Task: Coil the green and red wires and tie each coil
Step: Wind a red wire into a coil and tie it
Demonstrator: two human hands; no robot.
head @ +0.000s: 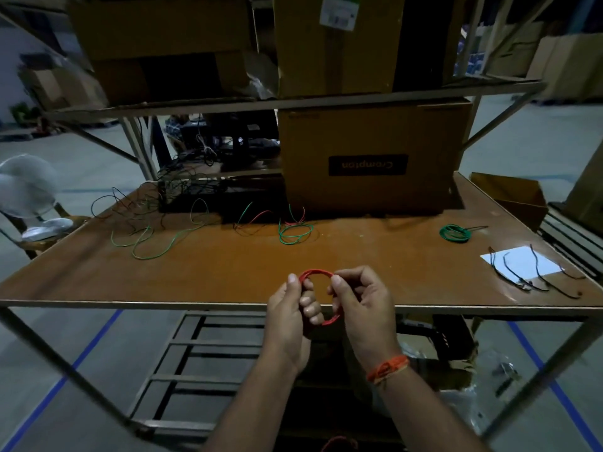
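Both hands are closed on the red coil [319, 290], and that is the whole story at the near edge of the worktop [228, 265]. The left hand [288, 316] has its grip pinched on the left side of the ring, thumb up on top and fingers curled through the middle. The right hand [360, 305] has its grip clamped on the right side, thumb pressed against the loop, an orange thread band [388, 370] on that wrist. The coil is held in the air just over the front edge, standing roughly upright between the two hands.

Further out, a green coil [455, 233] lies flat on the right part of the worktop, a dark tail sticking out toward the right. Near it, on the right edge, a white sheet [525, 264] carries several short dark tie wires [535, 272] that spill over its near side. Loose green wire [153, 239] sprawls across the left part, and a small tangle of green and red wire [293, 228] sits at the middle, just in front of a cardboard box [372, 158] at the back.
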